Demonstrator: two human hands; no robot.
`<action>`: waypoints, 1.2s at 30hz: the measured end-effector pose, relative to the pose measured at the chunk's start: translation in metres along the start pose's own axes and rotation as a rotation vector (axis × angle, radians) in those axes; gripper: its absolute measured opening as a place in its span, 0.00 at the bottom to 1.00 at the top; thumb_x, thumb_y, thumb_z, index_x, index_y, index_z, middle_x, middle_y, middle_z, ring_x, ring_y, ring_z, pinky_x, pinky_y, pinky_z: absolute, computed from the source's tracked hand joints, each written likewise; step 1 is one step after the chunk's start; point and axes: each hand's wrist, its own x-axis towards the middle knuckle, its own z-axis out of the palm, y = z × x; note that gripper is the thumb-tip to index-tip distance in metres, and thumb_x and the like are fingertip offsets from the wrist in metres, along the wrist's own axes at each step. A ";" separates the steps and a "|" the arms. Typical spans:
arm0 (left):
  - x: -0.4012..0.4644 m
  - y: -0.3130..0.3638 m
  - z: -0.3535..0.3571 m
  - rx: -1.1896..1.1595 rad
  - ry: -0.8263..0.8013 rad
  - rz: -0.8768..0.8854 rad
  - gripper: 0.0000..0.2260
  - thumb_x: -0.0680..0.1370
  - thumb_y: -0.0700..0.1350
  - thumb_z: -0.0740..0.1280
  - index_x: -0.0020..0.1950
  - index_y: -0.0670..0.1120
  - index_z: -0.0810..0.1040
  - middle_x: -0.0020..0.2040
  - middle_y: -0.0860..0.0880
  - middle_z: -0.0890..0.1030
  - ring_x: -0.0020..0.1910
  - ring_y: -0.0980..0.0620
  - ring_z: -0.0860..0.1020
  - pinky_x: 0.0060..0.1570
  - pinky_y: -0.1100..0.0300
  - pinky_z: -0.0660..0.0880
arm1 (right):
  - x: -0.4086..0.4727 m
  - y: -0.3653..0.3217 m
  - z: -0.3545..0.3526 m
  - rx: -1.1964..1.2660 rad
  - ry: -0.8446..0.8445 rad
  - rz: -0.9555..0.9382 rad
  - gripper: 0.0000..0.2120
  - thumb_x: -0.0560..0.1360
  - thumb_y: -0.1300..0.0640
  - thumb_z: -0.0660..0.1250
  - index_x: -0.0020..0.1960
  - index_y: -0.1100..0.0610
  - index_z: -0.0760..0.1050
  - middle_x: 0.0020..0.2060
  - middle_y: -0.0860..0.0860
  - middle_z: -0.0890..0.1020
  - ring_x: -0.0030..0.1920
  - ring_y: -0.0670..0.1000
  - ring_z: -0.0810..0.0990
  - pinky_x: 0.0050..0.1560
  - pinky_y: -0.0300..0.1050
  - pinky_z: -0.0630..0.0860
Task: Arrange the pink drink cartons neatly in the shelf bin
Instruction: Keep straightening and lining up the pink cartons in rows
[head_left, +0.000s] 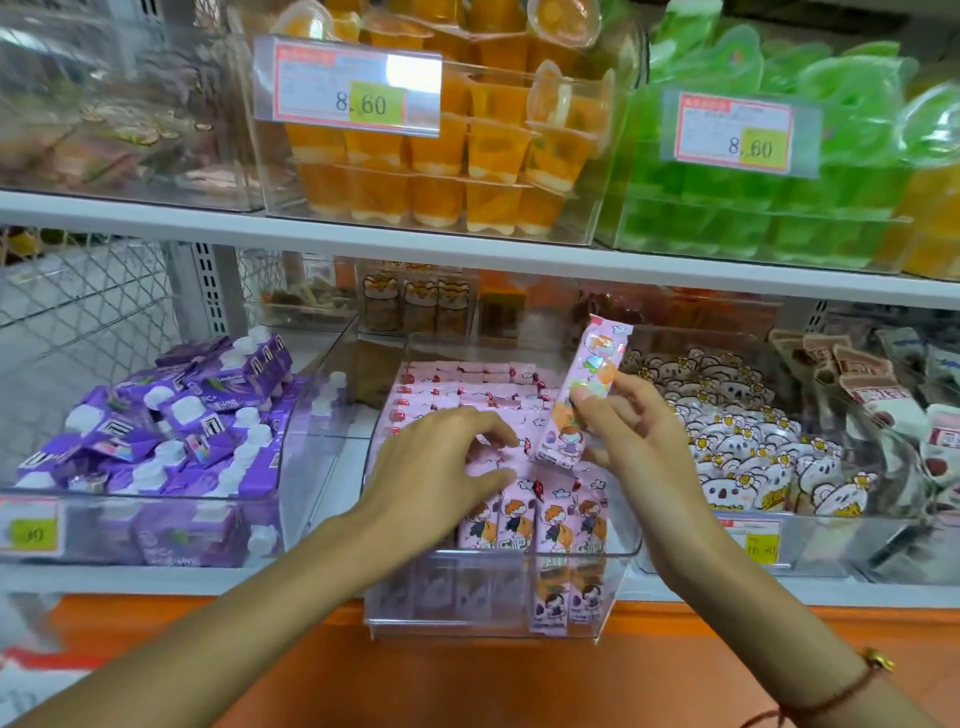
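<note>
A clear plastic shelf bin (498, 597) in the middle of the lower shelf holds several pink drink cartons (524, 514) with cartoon children printed on them, packed in rows. My right hand (631, 436) pinches one pink carton (584, 395) and holds it tilted above the bin's right side. My left hand (447, 462) rests with spread, bent fingers on top of the cartons in the bin's middle, touching them without gripping any.
A bin of purple pouches with white caps (171, 431) stands to the left. A bin of white bear-print packs (748, 447) stands to the right. Orange jelly cups (447, 150) and green jelly cups (779, 171) fill bins on the shelf above.
</note>
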 end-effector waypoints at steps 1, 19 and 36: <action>0.000 0.002 -0.001 -0.109 0.037 -0.029 0.06 0.77 0.56 0.66 0.52 0.59 0.78 0.48 0.62 0.80 0.43 0.64 0.75 0.38 0.70 0.67 | 0.000 0.001 -0.001 0.013 -0.004 0.026 0.15 0.76 0.54 0.67 0.61 0.54 0.71 0.43 0.49 0.83 0.46 0.44 0.83 0.54 0.47 0.78; -0.013 0.023 -0.003 -0.520 0.094 -0.015 0.16 0.75 0.51 0.70 0.61 0.61 0.72 0.57 0.65 0.77 0.58 0.67 0.74 0.56 0.64 0.74 | -0.002 0.002 -0.003 0.147 -0.105 -0.046 0.16 0.74 0.59 0.70 0.61 0.53 0.74 0.52 0.50 0.83 0.52 0.47 0.83 0.51 0.40 0.80; -0.015 0.029 -0.020 -0.935 -0.187 -0.401 0.14 0.73 0.59 0.68 0.56 0.55 0.82 0.50 0.58 0.84 0.46 0.62 0.82 0.38 0.72 0.76 | -0.005 0.003 0.003 -0.026 -0.147 0.045 0.16 0.76 0.51 0.67 0.63 0.50 0.74 0.48 0.49 0.83 0.45 0.49 0.84 0.52 0.46 0.79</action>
